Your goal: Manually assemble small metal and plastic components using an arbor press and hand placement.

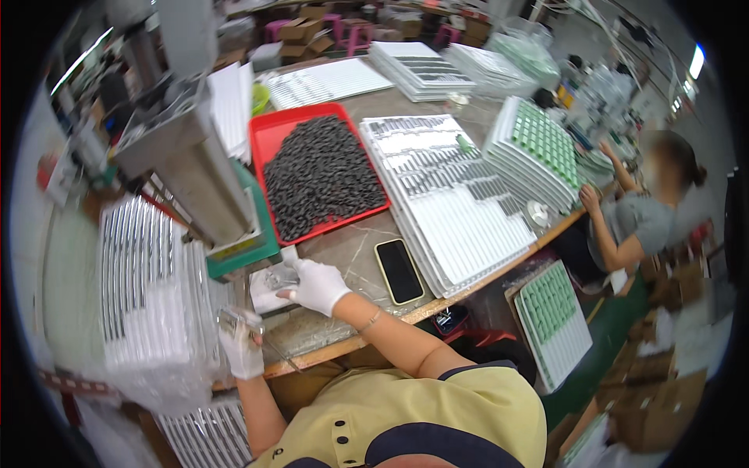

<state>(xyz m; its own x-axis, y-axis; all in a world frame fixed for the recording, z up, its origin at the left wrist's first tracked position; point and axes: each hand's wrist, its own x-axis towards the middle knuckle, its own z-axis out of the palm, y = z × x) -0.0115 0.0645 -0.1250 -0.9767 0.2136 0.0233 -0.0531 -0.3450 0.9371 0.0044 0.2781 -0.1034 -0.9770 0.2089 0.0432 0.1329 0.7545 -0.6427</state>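
Note:
My left hand (243, 352), in a white glove, is raised near the table's front edge. Its fingers are closed round a shiny metal piece (232, 318), whose exact kind is too small to tell. My right hand (318, 287), also gloved, rests over a whitish pad (269, 287) at the foot of a press with a green base (248, 234). The thumb and fingers there are drawn together; whatever they may hold is hidden. Just beyond the right hand lies a red tray (260, 125) heaped with small dark parts (324, 179).
A phone (399, 271) lies right of my right hand. White ridged trays (460, 242) holding shiny strips are stacked beyond it. More trays of metal strips (136, 265) stand at the left. A co-worker (636, 222) sits at the right by trays of green parts (542, 144).

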